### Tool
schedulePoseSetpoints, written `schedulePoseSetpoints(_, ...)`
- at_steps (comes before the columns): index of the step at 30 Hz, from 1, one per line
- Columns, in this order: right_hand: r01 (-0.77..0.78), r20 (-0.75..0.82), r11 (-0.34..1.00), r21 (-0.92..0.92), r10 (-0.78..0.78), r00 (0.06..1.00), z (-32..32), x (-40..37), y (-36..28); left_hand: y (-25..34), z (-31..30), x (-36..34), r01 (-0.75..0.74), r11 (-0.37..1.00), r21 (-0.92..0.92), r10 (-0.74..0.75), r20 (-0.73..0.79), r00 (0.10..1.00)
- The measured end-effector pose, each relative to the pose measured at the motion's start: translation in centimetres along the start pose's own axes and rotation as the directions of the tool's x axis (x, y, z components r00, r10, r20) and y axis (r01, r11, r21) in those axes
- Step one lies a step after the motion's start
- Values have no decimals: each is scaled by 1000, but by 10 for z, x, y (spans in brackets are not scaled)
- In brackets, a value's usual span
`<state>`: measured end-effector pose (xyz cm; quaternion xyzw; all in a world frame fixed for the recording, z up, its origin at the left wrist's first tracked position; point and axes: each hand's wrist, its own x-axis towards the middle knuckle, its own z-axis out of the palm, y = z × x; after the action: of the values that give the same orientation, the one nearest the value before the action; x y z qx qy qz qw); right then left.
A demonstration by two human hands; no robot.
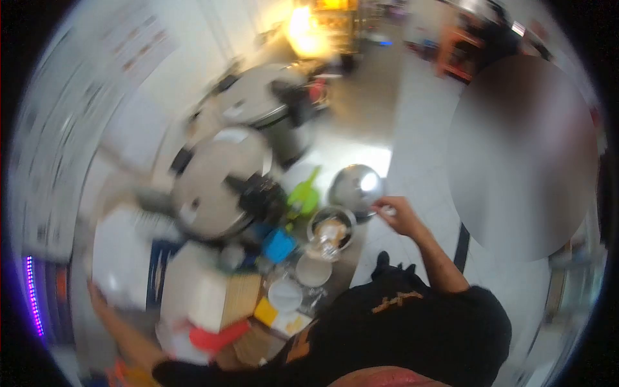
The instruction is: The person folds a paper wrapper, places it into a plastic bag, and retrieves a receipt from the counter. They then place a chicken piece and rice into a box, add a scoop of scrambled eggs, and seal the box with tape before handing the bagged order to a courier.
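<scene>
My right hand [401,218] has its fingers closed at the edge of a shiny round steel lid [351,187], which looks tilted. Beside the lid stands a steel pot [351,235] with pale brown and whitish contents inside. A bright green plastic scoop-like item [304,195] lies left of the lid. Far to the left, my left hand [97,297] is at the side of a white box-like appliance [122,251]. Blur and the edge of the view hide its fingers, so I cannot make out whether it holds anything.
Two large cookers with grey lids [222,184] [261,93] stand along the wall. A blue container [278,245], white round tubs [314,269], a cream box [200,284] and a red item [220,335] crowd the counter. A bright lamp [306,32] glows behind.
</scene>
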<state>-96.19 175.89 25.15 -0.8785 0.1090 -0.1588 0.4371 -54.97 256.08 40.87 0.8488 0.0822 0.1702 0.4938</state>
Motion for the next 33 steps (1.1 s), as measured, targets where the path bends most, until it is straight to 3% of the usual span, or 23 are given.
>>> schedulePoseSetpoints(1,-35,-38,999,7,35,999,2,-4,-5,2,-8,-2,6,999,-43,-5,15,1000)
schedulePoseSetpoints(2,91,-59,995,-40,-93,994,5,-2,-1,8,-14,-3,19,997,-77,-17,28,999)
schedulePoseSetpoints(4,54,-77,995,-81,-61,995,8,-5,-11,26,-18,-5,38,995,-95,-35,39,999)
schedulePoseSetpoints(5,139,-127,985,-105,-152,980,14,-8,-14,30,-24,6,33,998,48,-37,95,995)
schedulePoseSetpoints(6,116,-91,989,-89,-124,988,16,-10,-19,11,-34,40,-7,987,160,0,45,999)
schedulePoseSetpoints(7,85,-73,993,-81,-91,993,18,-9,-22,16,-35,42,-100,968,229,81,91,993)
schedulePoseSetpoints(8,92,-59,994,-60,-96,994,22,-9,-22,37,-25,25,-34,980,197,38,-18,999)
schedulePoseSetpoints(10,74,-64,997,-33,-76,995,28,-13,-22,73,-24,3,121,934,337,-107,-60,992)
schedulePoseSetpoints(13,142,-16,987,-71,-144,990,34,-13,-27,81,-23,2,225,895,385,-172,-168,971)
schedulePoseSetpoints(16,189,-10,980,-62,-190,982,37,-8,-30,129,-15,-56,352,858,375,-284,-225,932)
schedulePoseSetpoints(19,196,10,977,-88,-196,981,38,-6,-32,90,-36,-11,127,747,652,-73,-109,991)
schedulePoseSetpoints(22,161,22,985,-70,-160,987,40,-7,-33,84,-42,13,-67,478,876,27,61,998)
schedulePoseSetpoints(24,169,31,983,-71,-168,985,47,-6,-27,91,-42,15,40,599,800,-55,-8,998)
schedulePoseSetpoints(26,155,59,984,-89,-150,987,43,-3,-23,78,-39,26,29,603,797,-3,-34,999)
schedulePoseSetpoints(27,137,75,986,-91,-131,989,47,-1,-23,57,-42,53,-32,535,845,104,-28,994)
schedulePoseSetpoints(29,97,133,989,-110,-82,988,51,-3,-28,57,-43,76,78,639,765,123,-202,972)
schedulePoseSetpoints(31,114,145,988,-108,-98,985,58,-1,-33,80,-52,66,-41,645,763,39,21,999)
schedulePoseSetpoints(33,98,167,988,-120,-77,983,52,-6,-37,133,-32,-6,148,869,473,-153,-27,988)
